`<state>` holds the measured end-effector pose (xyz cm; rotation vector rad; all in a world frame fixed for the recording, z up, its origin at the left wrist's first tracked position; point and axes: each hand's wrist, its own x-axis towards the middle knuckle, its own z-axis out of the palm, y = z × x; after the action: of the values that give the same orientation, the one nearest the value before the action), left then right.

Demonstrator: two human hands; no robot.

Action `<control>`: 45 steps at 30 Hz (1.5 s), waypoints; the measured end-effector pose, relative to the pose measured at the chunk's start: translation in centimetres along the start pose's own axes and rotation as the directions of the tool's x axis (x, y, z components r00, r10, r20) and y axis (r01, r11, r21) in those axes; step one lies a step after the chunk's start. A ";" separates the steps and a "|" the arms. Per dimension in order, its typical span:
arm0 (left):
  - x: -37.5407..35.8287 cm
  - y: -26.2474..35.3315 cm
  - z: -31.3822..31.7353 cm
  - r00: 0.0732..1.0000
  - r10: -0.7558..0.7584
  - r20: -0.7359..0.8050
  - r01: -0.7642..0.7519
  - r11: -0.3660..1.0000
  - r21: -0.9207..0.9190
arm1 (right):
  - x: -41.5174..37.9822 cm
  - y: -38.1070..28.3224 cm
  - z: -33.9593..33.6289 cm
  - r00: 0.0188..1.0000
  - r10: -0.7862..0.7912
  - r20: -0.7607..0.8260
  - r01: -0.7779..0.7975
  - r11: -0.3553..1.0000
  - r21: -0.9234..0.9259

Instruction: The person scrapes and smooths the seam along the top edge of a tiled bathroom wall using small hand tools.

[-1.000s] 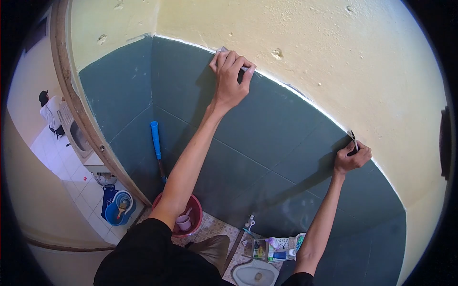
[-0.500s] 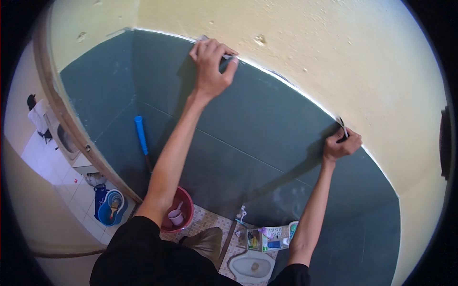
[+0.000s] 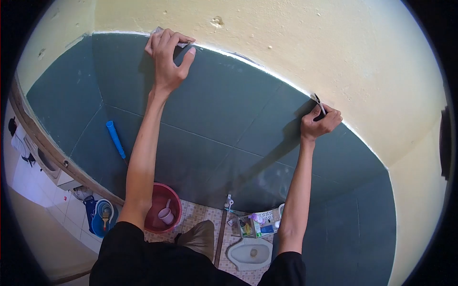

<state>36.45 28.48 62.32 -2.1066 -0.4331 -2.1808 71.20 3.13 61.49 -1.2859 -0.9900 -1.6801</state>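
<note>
My left hand (image 3: 168,62) is raised to the top edge of the dark green tiles (image 3: 214,95), fingers bent over a greyish flat piece (image 3: 182,45) at the white border line (image 3: 238,57). What kind of piece it is, I cannot make out. Farther right along the same line, my right hand (image 3: 322,121) grips a thin tool with a light shaft and dark tip (image 3: 319,102). Its tip touches or nearly touches the border below the yellow wall (image 3: 305,28); the rest is hidden in my fingers.
Below stand a red tub (image 3: 156,220) with a pink dipper (image 3: 166,216), a squat toilet (image 3: 250,254) and a basket of bottles (image 3: 262,228). A blue-handled pole (image 3: 115,138) leans at the left. Beyond the wooden door frame (image 3: 62,159) sits a blue bucket (image 3: 98,224).
The view has shifted, so the wall and both hands appear farther left. Both hands stay at the border with the same things in them.
</note>
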 end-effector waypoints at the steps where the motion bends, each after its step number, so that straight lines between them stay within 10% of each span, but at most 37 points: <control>1: -0.1 0.0 -0.1 1.000 0.015 0.003 -0.015 1.000 -0.024 | 0.0 0.0 0.0 1.000 -0.003 -0.001 0.003 1.000 0.000; 45: -0.3 -0.2 0.2 0.999 -0.035 0.012 0.035 0.999 0.014 | 0.1 0.2 0.2 0.999 -0.036 -0.022 0.036 0.999 0.008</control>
<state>36.60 28.69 62.03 -2.1226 -0.4880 -2.1776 71.44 3.18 61.66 -1.2487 -1.0116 -1.7117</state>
